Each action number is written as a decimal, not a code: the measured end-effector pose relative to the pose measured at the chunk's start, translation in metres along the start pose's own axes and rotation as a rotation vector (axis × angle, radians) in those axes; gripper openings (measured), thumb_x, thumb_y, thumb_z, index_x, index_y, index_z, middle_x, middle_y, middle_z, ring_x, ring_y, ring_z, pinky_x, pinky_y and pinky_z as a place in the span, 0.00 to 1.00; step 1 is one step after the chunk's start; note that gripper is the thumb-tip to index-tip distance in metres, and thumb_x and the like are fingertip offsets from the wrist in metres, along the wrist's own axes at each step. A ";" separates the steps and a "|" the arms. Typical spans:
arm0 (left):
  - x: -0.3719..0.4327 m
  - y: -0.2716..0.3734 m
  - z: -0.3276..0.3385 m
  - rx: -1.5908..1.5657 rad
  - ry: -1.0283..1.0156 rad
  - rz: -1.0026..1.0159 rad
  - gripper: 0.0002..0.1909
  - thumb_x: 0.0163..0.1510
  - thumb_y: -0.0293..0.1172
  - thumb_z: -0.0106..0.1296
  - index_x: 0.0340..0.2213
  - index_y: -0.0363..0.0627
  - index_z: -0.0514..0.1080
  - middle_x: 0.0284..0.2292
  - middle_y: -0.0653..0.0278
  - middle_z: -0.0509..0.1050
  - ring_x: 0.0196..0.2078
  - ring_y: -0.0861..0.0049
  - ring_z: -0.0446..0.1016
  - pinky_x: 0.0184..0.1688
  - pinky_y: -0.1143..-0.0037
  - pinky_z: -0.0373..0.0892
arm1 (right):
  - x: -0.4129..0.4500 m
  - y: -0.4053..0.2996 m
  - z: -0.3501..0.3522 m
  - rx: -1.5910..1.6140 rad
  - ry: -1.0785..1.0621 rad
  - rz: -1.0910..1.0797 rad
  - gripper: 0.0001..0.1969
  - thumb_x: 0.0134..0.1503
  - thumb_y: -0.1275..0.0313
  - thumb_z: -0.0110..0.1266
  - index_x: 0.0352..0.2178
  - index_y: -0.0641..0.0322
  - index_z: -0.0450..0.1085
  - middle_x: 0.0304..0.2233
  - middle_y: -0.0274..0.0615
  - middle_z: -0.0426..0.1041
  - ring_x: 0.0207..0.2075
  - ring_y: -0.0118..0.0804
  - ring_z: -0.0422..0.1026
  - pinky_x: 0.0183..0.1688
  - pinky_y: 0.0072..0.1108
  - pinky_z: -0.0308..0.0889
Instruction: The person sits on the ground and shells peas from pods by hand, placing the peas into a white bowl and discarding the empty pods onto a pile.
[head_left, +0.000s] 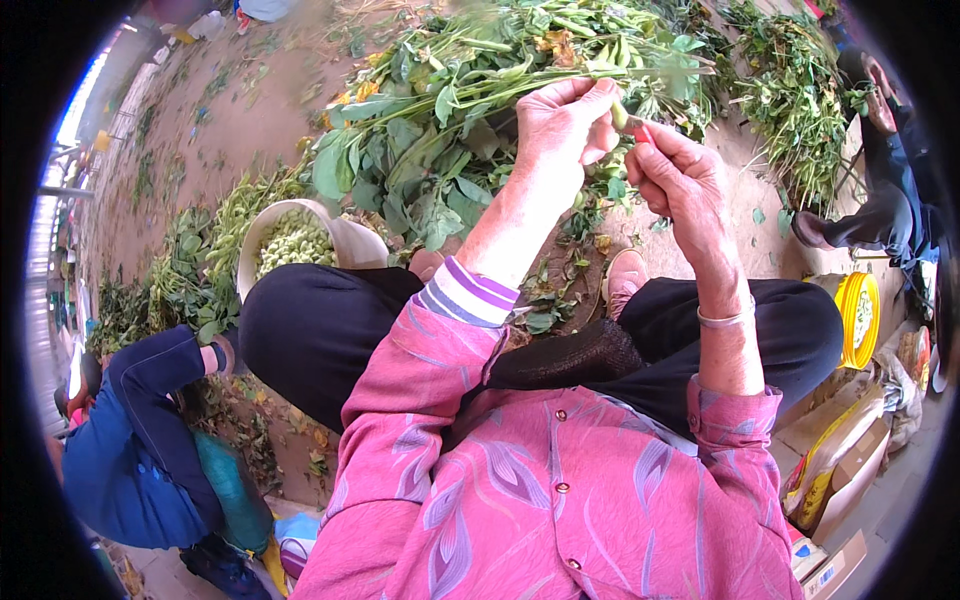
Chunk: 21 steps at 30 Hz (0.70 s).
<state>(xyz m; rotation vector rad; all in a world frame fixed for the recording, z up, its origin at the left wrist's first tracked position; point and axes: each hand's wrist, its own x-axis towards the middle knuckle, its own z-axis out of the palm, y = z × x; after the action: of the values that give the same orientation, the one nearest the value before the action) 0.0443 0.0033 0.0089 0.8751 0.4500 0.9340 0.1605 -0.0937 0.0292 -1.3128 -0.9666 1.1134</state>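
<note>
My left hand (562, 124) pinches a green bean pod (619, 116) between thumb and fingers, at the near edge of a heap of cut bean plants (427, 142). My right hand (679, 169) grips a small tool with a red part (643, 133), its dark tip touching or almost touching the lower end of the pod. Exactly what kind of tool it is cannot be made out, as my fingers cover most of it. By my left knee a white bucket (364, 244) leans, holding many pale green shelled beans (296, 244).
More bean plants (795, 112) lie to the right, near another person's hands (881, 101). Beyond my right knee stands a yellow bucket (847, 322) with pale contents. A person in blue (135, 465) sits close on my left. Cardboard (851, 480) lies at the lower right.
</note>
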 end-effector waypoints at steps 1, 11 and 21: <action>0.000 0.000 0.000 0.000 -0.004 0.008 0.09 0.54 0.31 0.47 0.27 0.38 0.72 0.18 0.68 0.69 0.14 0.89 0.62 0.12 0.89 0.51 | -0.001 -0.001 0.000 -0.016 -0.002 0.004 0.12 0.57 0.69 0.47 0.42 0.61 0.68 0.20 0.25 0.65 0.16 0.12 0.54 0.17 0.07 0.47; -0.005 0.002 0.003 0.074 0.074 0.006 0.08 0.53 0.29 0.48 0.24 0.38 0.72 0.15 0.69 0.68 0.12 0.90 0.62 0.11 0.89 0.51 | -0.001 -0.003 0.004 -0.100 0.011 0.036 0.11 0.56 0.69 0.48 0.39 0.62 0.70 0.17 0.24 0.63 0.15 0.12 0.53 0.15 0.07 0.47; -0.002 0.001 -0.008 0.035 0.080 -0.185 0.10 0.52 0.30 0.48 0.20 0.40 0.70 0.13 0.68 0.68 0.09 0.87 0.60 0.09 0.85 0.51 | 0.010 0.012 0.005 -0.012 0.009 0.044 0.10 0.54 0.75 0.49 0.38 0.62 0.71 0.15 0.23 0.61 0.14 0.12 0.52 0.14 0.09 0.45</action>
<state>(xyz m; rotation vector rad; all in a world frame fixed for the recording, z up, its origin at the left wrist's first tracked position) 0.0372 0.0059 0.0048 0.8148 0.6067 0.7947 0.1570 -0.0832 0.0172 -1.3533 -0.9429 1.1352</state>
